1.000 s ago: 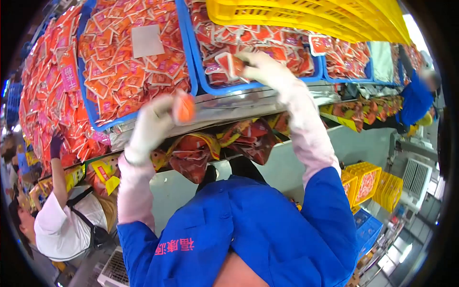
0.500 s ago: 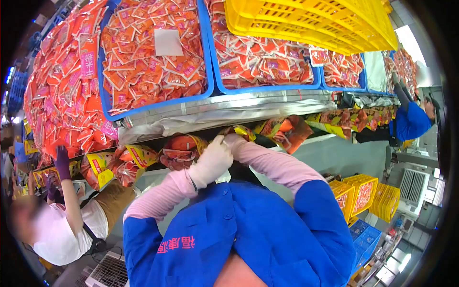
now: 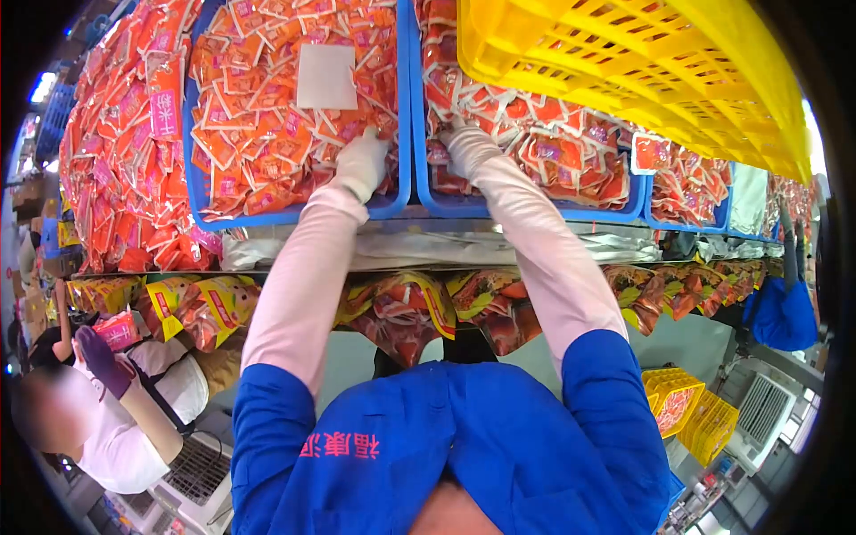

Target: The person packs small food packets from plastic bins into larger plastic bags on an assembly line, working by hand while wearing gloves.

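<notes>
My left hand (image 3: 361,167), in a white glove, reaches over the near right part of a blue bin (image 3: 403,107) of orange sachets (image 3: 254,134). Its fingers are curled down onto the sachets; whatever they grip is hidden. My right hand (image 3: 470,150), also gloved, is in the near left corner of the second blue bin (image 3: 526,210), among red packets (image 3: 553,153). Its fingertips are lost between the packets. Below my forearms, a row of open printed bags (image 3: 403,308) with red packets inside hangs along the table edge.
A yellow crate (image 3: 642,71) overhangs the second bin. White paper (image 3: 326,77) lies on the orange sachets. A heap of pink-red packets (image 3: 134,152) rises at left. One co-worker in a white shirt (image 3: 125,441) stands at left, another in blue (image 3: 783,314) at far right.
Both hands have left the bags at the table edge and moved forward and apart, one into each blue bin. The left co-worker's gloved hand has drawn back from the heap.
</notes>
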A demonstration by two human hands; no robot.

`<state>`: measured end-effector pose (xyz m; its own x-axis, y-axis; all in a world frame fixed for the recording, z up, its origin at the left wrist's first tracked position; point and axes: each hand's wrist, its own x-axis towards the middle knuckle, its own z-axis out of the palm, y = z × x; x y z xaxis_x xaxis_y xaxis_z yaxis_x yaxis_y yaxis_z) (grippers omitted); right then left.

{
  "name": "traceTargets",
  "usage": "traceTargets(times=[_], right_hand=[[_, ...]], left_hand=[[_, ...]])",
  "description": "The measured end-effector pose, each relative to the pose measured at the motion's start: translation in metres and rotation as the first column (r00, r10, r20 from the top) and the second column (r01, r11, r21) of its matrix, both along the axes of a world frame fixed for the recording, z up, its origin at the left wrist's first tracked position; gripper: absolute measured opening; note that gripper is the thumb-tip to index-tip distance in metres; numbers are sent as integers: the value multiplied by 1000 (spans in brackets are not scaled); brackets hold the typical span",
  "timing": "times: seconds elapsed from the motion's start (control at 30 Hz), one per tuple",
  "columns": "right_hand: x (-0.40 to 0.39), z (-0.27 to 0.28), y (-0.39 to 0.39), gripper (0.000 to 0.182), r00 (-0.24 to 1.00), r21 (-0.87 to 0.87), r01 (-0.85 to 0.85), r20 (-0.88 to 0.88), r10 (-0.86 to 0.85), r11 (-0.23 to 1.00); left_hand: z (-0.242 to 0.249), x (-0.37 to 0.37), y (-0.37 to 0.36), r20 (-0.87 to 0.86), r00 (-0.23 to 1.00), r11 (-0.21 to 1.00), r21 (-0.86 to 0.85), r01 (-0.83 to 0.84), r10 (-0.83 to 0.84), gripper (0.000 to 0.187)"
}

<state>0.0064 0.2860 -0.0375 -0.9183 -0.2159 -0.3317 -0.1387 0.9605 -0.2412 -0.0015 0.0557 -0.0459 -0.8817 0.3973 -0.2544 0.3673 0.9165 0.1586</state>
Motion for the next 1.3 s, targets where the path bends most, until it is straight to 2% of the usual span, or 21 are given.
traceTargets(times=[0.07, 0.1, 0.13, 0.17, 0.2, 0.27, 0.3, 0.33, 0.37, 0.47, 0.57, 0.67, 0.73, 0.77, 0.8, 0.93, 1.07, 1.13, 1.17, 1.2, 1.3], right_hand=[[-21, -25, -21, 56, 909, -105, 397, 187, -373, 912], [-68, -91, -15, 55, 811, 139, 245, 513, -282, 959], [-47, -39, -14, 46, 748, 166, 271, 584, -316, 948], [-46, -71, 5, 43, 881, 121, 91, 453, -136, 989], [-21, -19, 12, 41, 911, 104, 128, 382, -158, 986], [34, 73, 27, 37, 992, 51, 126, 18, -127, 991], [68, 96, 42, 37, 968, -186, 163, -159, -194, 969], [101, 134, 46, 34, 953, -391, 243, -75, -294, 888], [133, 158, 52, 30, 958, -689, 239, 54, -281, 684], [219, 211, 30, 25, 923, -670, 352, 134, -360, 654], [271, 189, -5, 21, 916, -785, 384, 257, -309, 486], [292, 121, -22, 23, 940, -481, -101, -332, -75, 871], [297, 107, -32, 22, 980, -326, -159, -169, 108, 932], [298, 97, -46, 23, 989, -345, 9, 144, 44, 939], [288, 121, -70, 23, 967, -81, -158, 191, 170, 984], [255, -13, -127, 28, 874, -122, -205, 424, 238, 971], [222, 27, -153, 28, 769, -183, -237, 565, 299, 954], [209, 60, -155, 29, 677, -219, -236, 662, 322, 947], [208, 79, -145, 30, 775, -183, -231, 559, 295, 955], [214, 98, -130, 32, 852, -152, -219, 451, 265, 964], [218, 135, -79, 28, 945, -468, -188, 155, 289, 863]], left_hand=[[12, -4, 13, -10, 991, 990, 36, -133, 134, 30], [18, 1, 15, -35, 963, 961, 86, -264, 268, 33], [-5, 1, -15, -184, 982, 989, 147, -20, 47, 36], [5, 9, -33, -279, 960, 962, 261, 77, -2, 35], [25, 22, -46, -376, 926, 913, 366, 183, -35, 35], [75, 62, -60, 269, 952, 539, 786, -304, 144, 28], [118, 89, -57, 418, 909, 438, 819, -372, -10, 25], [150, 124, -54, 536, 826, 344, 819, -460, -173, 22], [160, 159, -48, 443, 868, 380, 860, -340, -225, 20], [163, 234, -16, 40, 895, 331, 936, 123, -445, 27], [110, 273, 5, -128, 859, 709, 512, 485, -495, 25], [88, 276, -5, -217, 871, 816, 308, 489, -440, 50], [99, 272, -31, -262, 784, 763, 200, 615, -563, 34], [90, 273, -41, -260, 790, 770, 199, 607, -556, 34], [74, 274, -48, -275, 786, 767, 199, 611, -554, 24], [90, 276, -51, -287, 718, 703, 172, 690, -635, 13], [103, 269, -74, -176, 780, 769, 140, 624, -601, 7], [141, 233, -80, -32, 907, 765, 525, 372, -420, 7], [140, 213, -80, -219, 953, 751, 588, 302, -211, 9], [149, 182, -74, -87, 988, 818, 554, 156, -129, 8], [92, 80, -41, -232, 973, 883, 454, 121, -14, 22]])
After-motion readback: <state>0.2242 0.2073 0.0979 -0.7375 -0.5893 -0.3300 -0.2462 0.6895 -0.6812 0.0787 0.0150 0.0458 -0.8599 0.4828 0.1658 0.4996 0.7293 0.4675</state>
